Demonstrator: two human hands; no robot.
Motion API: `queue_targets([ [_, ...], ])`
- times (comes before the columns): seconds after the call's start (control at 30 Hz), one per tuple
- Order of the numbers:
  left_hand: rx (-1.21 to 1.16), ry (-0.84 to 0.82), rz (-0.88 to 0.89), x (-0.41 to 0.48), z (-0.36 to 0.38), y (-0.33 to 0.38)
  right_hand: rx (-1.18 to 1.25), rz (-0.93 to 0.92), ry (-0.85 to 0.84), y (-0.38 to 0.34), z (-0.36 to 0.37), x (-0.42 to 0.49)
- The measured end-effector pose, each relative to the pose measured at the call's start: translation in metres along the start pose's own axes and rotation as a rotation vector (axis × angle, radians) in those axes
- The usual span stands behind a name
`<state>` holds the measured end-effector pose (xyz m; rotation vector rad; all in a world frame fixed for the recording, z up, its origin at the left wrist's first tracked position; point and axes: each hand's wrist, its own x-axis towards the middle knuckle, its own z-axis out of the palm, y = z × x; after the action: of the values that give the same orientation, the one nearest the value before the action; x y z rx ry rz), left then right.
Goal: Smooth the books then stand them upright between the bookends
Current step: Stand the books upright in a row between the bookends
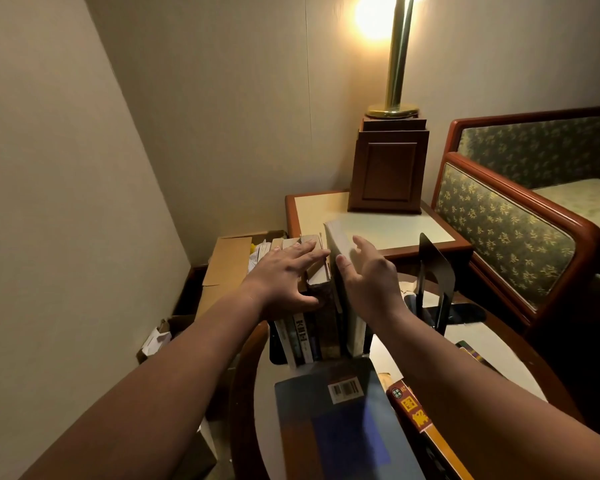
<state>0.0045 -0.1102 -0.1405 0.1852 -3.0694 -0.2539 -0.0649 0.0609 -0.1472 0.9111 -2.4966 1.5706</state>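
Several books (312, 337) stand upright in a row on the round table (499, 344), spines toward me. My left hand (284, 275) lies flat across their top edges, thumb against the near spines. A taller pale book (340, 244) stands at the right end of the row; my right hand (368, 275) is beside it with relaxed fingers touching its right face. A black metal bookend (433, 275) stands apart to the right. The left bookend's black base (274, 348) shows under the row. A dark blue book (340, 424) and a red-yellow book (416, 417) lie flat nearer me.
A square side table (378, 226) with a wooden lamp base (388, 168) stands behind. Cardboard boxes (226, 265) and crumpled paper fill the floor at the left wall. An upholstered bench (506, 230) runs along the right.
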Motion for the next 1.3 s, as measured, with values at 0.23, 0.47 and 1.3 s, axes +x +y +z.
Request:
queue_targets([
  [0.23,0.009,-0.022,0.003,0.0,-0.001,-0.001,0.594,0.177,-0.268,0.041,0.018,-0.036],
  [0.47,0.022,-0.059,0.017,0.002,-0.003,-0.004,0.716,0.332,-0.422,0.083,0.035,-0.058],
  [1.3,0.038,-0.139,0.126,0.043,-0.006,-0.002,0.749,0.312,-0.435,0.111,0.061,-0.026],
])
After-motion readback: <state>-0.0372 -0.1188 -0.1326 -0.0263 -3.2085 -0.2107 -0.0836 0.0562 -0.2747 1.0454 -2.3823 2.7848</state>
